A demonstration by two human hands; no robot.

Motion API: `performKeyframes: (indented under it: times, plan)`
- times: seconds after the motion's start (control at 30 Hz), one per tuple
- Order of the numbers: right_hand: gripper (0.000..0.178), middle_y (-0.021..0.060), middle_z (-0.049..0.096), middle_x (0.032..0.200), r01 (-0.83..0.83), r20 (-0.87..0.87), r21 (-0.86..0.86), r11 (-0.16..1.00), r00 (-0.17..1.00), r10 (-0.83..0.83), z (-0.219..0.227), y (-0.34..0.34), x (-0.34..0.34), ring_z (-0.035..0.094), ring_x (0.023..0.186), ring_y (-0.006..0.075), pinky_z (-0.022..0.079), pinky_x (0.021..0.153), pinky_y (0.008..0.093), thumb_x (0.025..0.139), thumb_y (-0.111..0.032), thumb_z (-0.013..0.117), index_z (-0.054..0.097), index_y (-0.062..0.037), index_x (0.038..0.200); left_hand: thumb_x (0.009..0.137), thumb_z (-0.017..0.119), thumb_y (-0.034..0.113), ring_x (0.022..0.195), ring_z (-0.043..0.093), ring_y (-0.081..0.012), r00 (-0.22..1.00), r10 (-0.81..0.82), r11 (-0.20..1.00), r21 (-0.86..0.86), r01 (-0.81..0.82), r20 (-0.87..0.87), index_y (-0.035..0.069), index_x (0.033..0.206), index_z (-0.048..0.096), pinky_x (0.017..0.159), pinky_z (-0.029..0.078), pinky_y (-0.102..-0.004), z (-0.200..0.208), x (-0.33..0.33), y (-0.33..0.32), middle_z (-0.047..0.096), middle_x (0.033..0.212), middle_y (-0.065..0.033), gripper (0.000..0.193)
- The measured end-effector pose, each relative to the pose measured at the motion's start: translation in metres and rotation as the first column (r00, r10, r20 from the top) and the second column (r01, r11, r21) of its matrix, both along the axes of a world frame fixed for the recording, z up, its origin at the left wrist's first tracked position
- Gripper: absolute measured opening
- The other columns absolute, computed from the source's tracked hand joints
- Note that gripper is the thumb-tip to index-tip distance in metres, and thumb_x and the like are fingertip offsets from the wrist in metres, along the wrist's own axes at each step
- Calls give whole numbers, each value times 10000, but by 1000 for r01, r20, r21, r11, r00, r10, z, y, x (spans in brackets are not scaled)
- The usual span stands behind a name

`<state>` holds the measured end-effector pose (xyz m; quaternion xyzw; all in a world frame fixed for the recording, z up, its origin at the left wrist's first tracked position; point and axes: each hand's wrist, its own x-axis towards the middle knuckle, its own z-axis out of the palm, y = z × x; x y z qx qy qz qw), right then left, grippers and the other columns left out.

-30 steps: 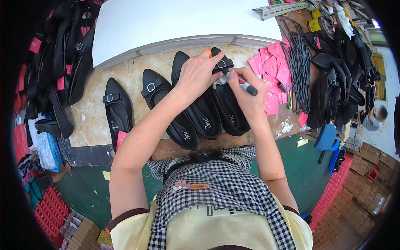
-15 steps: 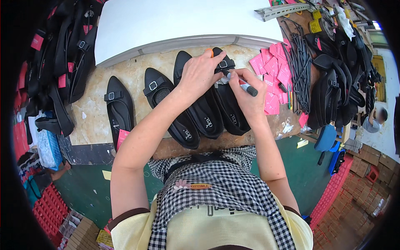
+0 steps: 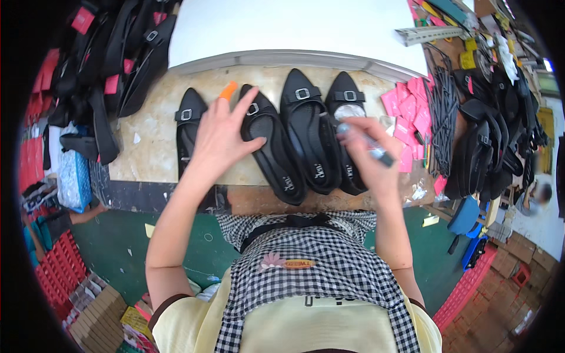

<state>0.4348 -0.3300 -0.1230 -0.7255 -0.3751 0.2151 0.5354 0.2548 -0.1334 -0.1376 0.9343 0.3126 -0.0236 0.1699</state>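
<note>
Several black pointed flats with bows and square buckles lie in a row on the table. My left hand (image 3: 223, 138) is open, fingers spread, between the leftmost flat (image 3: 187, 116) and the second flat (image 3: 275, 156). Its index fingertip and thumb are at the second flat's edge. One finger wears an orange finger cover (image 3: 228, 90). My right hand (image 3: 376, 162), smeared by motion, holds a marker (image 3: 379, 155) beside the rightmost flat (image 3: 346, 88), covering part of it. White paper stuffing (image 3: 349, 112) shows inside that flat. The third flat (image 3: 304, 120) lies between.
A large white board (image 3: 294, 29) lies across the far side of the table. At right are pink tags (image 3: 406, 112), a bundle of black strips (image 3: 445, 112) and more black shoes (image 3: 479, 135). Hanging black shoes (image 3: 112, 65) crowd the left.
My left hand has left the rightmost flat and moved left to the second one, fingers spreading. My right hand has drawn the marker away from the rightmost flat's buckle, toward me. The view has shifted.
</note>
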Motion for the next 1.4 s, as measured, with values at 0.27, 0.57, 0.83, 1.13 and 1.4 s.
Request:
performKeyframes:
  times: [0.27, 0.57, 0.83, 1.13, 1.4]
  plan:
    - [222, 140, 670, 814, -228, 287, 24, 973, 934, 212, -23, 53, -58, 668, 709, 283, 534, 636, 334, 811, -66, 726, 672, -40, 1025, 829, 676, 98, 894, 607, -381, 960, 74, 991, -128, -41, 270, 217, 1429, 457, 791, 513, -435, -48, -15, 1, 493, 1114, -215, 650]
    - [205, 151, 673, 834, -159, 250, -31, 987, 955, 162, -29, 70, -64, 674, 731, 277, 535, 676, 333, 829, -68, 718, 668, -22, 1022, 844, 674, 129, 835, 604, -386, 957, 83, 982, -187, -32, 277, 217, 1421, 481, 756, 504, -435, -43, -16, 6, 470, 1051, -227, 615]
    - [178, 153, 686, 826, -160, 190, -80, 984, 966, 173, -29, 74, -63, 689, 730, 237, 531, 678, 301, 850, -103, 707, 681, -7, 997, 846, 670, 123, 833, 609, -391, 950, 69, 981, -192, -10, 304, 211, 1425, 477, 748, 505, -442, -44, -17, 5, 464, 1037, -230, 616]
    - [154, 125, 701, 795, -148, -50, -143, 979, 989, 142, -32, 79, -57, 675, 730, 130, 515, 674, 260, 874, -119, 686, 697, -11, 983, 845, 673, 114, 836, 600, -381, 945, 65, 987, -161, -13, 321, 200, 1426, 474, 745, 499, -446, -44, -18, 3, 456, 1018, -216, 619]
    - [158, 101, 698, 758, -146, -122, -162, 976, 984, 128, -38, 80, -54, 623, 675, 86, 506, 661, 254, 879, -141, 681, 709, -10, 963, 851, 670, 119, 826, 602, -379, 952, 71, 986, -164, -22, 298, 199, 1427, 473, 748, 501, -445, -43, -17, 3, 456, 1009, -217, 614]
